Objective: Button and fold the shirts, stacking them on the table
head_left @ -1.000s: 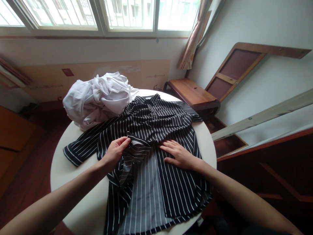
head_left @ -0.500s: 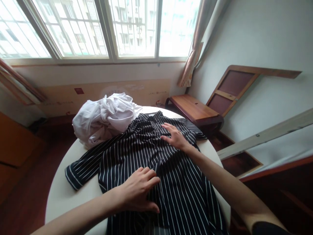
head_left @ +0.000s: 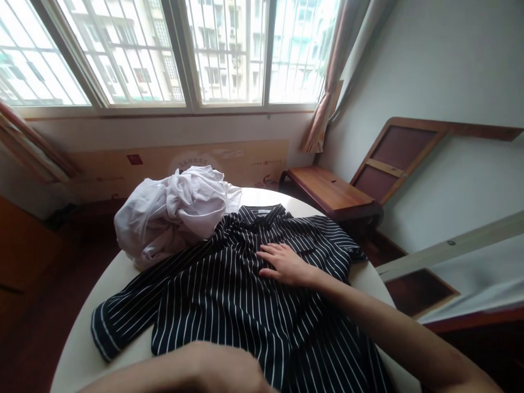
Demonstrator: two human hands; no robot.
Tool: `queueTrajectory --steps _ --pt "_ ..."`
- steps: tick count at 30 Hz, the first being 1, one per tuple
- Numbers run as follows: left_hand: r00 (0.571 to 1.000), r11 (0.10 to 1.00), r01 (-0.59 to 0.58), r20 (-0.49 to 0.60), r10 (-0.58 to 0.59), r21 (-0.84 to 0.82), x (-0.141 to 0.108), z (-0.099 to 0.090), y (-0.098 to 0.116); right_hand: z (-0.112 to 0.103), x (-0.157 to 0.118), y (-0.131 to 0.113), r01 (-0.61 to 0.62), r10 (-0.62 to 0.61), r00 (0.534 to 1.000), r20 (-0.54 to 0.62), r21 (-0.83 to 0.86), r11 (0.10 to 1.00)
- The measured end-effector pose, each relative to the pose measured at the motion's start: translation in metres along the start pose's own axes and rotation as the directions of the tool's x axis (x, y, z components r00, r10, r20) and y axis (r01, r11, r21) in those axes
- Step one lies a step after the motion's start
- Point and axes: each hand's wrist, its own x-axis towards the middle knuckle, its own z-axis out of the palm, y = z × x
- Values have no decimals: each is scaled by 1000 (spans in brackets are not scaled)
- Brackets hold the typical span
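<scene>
A black shirt with white stripes (head_left: pixel 213 295) lies spread on a round white table (head_left: pixel 88 305), its collar at the far side and one sleeve out to the left. My right hand (head_left: pixel 282 265) rests on the upper front of the shirt, palm down with fingers stretched out. Low in the view, my left hand (head_left: pixel 229 368) is over the lower part of the shirt. Its back and wrist show, but its fingers are out of sight, so whether it grips the cloth is hidden.
A crumpled heap of white cloth (head_left: pixel 172 213) sits at the table's far left, beside the shirt's shoulder. Beyond the table stands a low wooden bench (head_left: pixel 327 185) by the wall. A barred window (head_left: pixel 225 60) spans the back.
My right hand has moved slightly left and settled flat on the shirt. My left hand has come nearer to me, its fingers passing out of sight. The view has tilted up a little.
</scene>
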Motion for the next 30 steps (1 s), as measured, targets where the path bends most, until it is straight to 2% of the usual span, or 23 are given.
queueTrajectory --steps 1,2,3,4,6,7,8,10,13,16,19,22,24,27,28,30 --pt "998 1000 15 -63 -16 -22 -2 -25 -5 -5 5 4 -15 16 999 -33 27 1000" --pt "982 998 70 -177 -69 -1 -2 -52 -14 -11 13 10 -46 50 995 -84 51 998" --pt "936 987 155 -328 -130 51 -1 -79 -28 -16 25 18 -92 101 983 -151 71 993" --pt "851 960 265 -490 -188 92 1 -106 -45 -21 38 28 -145 160 961 -224 82 986" --pt "677 883 447 -700 -226 147 10 -152 -86 -27 69 48 -251 266 903 -336 89 964" --pt "622 842 513 -748 -230 167 16 -170 -106 -28 83 59 -288 300 888 -350 86 954" --pt "593 804 567 -765 -250 177 22 -184 -126 -29 96 68 -316 326 884 -334 85 945" --pt "557 761 640 -747 -363 107 31 -202 -157 -27 115 83 -335 346 906 -243 87 938" --pt "524 734 678 -677 -518 -37 36 -212 -185 -24 124 98 -318 330 936 -126 107 942" --pt "529 750 654 -652 -543 -94 30 -217 -197 -24 120 110 -261 296 951 -91 279 924" --pt "533 798 563 -644 -548 -214 19 -223 -196 -28 113 119 -132 228 968 -105 558 819" --pt "516 840 343 -663 -542 -419 10 -227 -186 -32 108 121 -26 194 969 -152 720 694" --pt "555 831 228 -634 -539 -508 6 -226 -179 -33 106 120 -1 207 963 -174 764 645" --pt "633 811 179 -566 -529 -557 4 -223 -176 -33 103 117 -2 231 956 -184 778 628" --pt "634 818 173 -573 -519 -549 4 -222 -177 -32 102 117 -5 234 955 -183 777 629" --pt "580 844 160 -644 -500 -512 5 -220 -183 -31 100 116 -14 233 956 -177 770 638"
